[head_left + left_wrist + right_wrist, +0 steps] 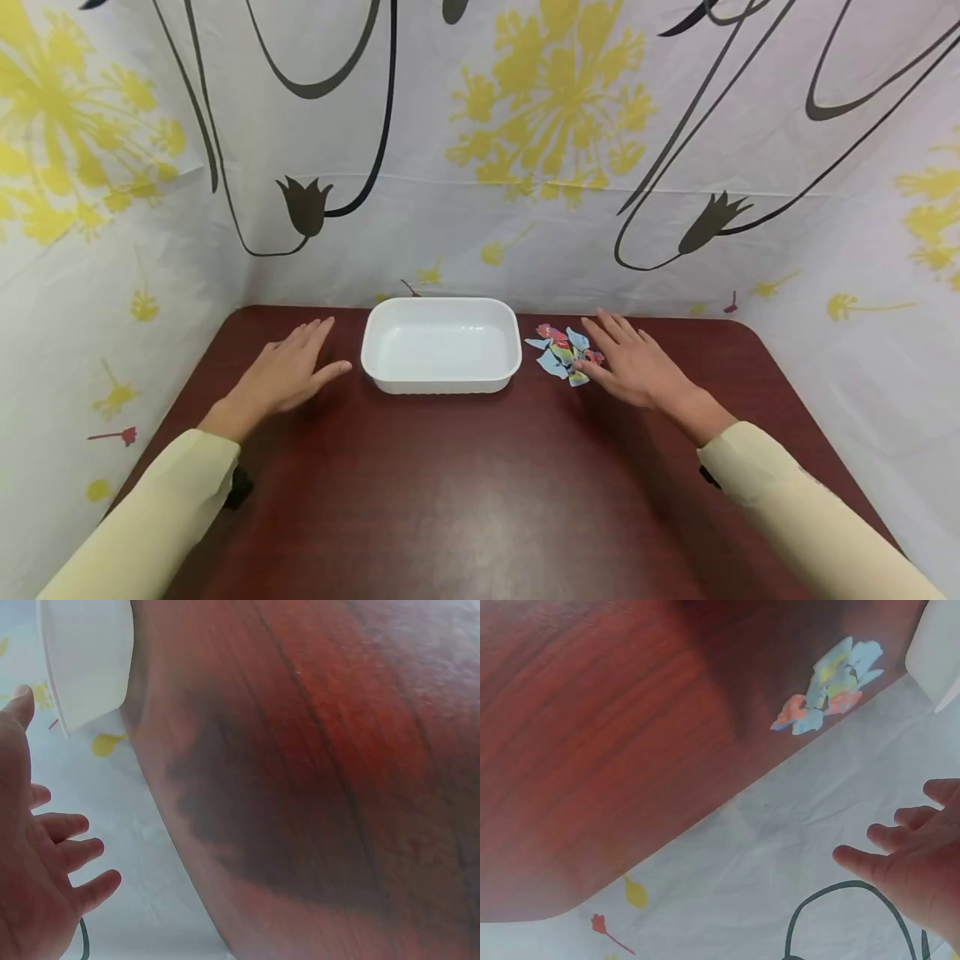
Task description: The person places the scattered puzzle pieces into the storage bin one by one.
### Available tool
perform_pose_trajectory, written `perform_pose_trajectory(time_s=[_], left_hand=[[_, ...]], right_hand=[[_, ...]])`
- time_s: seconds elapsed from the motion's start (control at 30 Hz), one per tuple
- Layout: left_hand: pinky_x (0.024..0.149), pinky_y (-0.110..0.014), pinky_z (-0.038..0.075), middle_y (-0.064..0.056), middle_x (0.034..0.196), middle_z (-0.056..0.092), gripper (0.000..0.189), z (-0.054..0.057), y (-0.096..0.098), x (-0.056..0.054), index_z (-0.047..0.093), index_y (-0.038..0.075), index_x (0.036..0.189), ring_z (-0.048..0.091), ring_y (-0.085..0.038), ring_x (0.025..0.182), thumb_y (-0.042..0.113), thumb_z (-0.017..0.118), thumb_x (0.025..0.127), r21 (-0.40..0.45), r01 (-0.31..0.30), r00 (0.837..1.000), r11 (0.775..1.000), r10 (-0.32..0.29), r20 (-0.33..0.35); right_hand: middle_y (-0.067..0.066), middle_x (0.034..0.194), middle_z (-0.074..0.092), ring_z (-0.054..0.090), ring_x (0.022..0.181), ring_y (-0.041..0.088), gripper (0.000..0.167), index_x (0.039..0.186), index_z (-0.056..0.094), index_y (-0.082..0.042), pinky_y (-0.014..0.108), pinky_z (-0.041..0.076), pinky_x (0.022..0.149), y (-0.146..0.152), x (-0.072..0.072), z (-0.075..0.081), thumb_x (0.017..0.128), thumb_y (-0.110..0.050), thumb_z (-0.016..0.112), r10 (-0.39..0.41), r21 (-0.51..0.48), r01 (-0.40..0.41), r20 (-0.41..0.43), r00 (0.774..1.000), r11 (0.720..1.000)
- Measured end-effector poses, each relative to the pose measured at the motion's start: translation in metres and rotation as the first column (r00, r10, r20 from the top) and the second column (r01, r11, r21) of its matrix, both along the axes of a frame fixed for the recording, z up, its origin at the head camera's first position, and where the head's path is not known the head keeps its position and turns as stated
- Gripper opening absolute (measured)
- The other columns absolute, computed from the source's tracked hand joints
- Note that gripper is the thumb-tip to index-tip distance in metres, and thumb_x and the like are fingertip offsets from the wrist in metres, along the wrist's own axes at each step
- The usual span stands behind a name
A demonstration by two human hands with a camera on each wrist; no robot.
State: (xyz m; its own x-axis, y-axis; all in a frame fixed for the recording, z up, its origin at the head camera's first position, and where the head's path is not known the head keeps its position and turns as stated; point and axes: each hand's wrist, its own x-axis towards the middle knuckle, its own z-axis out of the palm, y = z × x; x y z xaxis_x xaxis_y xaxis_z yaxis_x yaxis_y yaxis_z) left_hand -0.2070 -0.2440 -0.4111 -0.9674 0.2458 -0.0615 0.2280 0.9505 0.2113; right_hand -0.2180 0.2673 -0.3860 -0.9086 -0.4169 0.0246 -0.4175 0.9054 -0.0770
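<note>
A white rectangular dish [441, 387] with rounded corners stands near the back edge of the table, with nothing visible inside. To its right lies a small heap of torn, colourful paper-like scraps [553, 362], light blue, pink and yellow. My left hand [288, 367] hovers left of the dish, fingers extended and thumb apart, holding nothing. Over the right side of the scraps is my right hand [633, 358], its fingers straight and its grasp empty. The right wrist view shows these scraps [827, 690] flat on the table, apart from that hand [922, 862].
The dark red-brown wooden table [450, 483] has rounded far corners. White cloth [420, 225] with yellow blossoms and dark flower stems hangs behind it and along both sides, close to the table's edges.
</note>
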Motion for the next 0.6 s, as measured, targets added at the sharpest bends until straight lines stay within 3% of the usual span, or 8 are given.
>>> perform_pose_trajectory(time_s=[0.27, 0.43, 0.6], left_hand=[[0.108, -0.064, 0.027, -0.023, 0.157, 0.023, 0.094, 0.000, 0.007, -0.013, 0.014, 0.001, 0.154, 0.026, -0.041, 0.142, 0.068, 0.040, 0.093, 0.094, -0.013, 0.999, 0.996, 0.010, 0.030], [0.111, -0.063, 0.024, -0.021, 0.159, 0.019, 0.094, 0.002, 0.009, -0.024, 0.010, 0.003, 0.155, 0.023, -0.041, 0.144, 0.067, 0.041, 0.094, 0.144, -0.075, 0.993, 0.987, 0.060, 0.105], [0.112, -0.061, 0.024, -0.023, 0.158, 0.018, 0.089, 0.011, 0.011, -0.034, 0.009, 0.001, 0.155, 0.022, -0.042, 0.144, 0.059, 0.045, 0.096, 0.226, -0.130, 0.978, 0.965, 0.087, 0.190]], right_hand=[[0.023, 0.158, 0.018, 0.019, 0.144, 0.043, 0.078, 0.154, 0.023, -0.006, 0.058, 0.030, 0.110, -0.004, -0.014, 0.010, 0.097, -0.050, 0.051, 0.004, 0.014, -0.005, 0.086, 0.996, 1.000], [0.023, 0.159, 0.016, 0.019, 0.144, 0.042, 0.076, 0.155, 0.021, -0.007, 0.059, 0.027, 0.111, -0.010, -0.029, 0.014, 0.098, -0.049, 0.049, -0.013, -0.083, 0.029, 0.190, 0.982, 0.996], [0.021, 0.156, 0.025, 0.026, 0.142, 0.040, 0.071, 0.154, 0.024, -0.008, 0.060, 0.025, 0.112, -0.018, -0.044, 0.016, 0.100, -0.048, 0.047, 0.010, -0.216, 0.049, 0.266, 0.964, 0.975]])
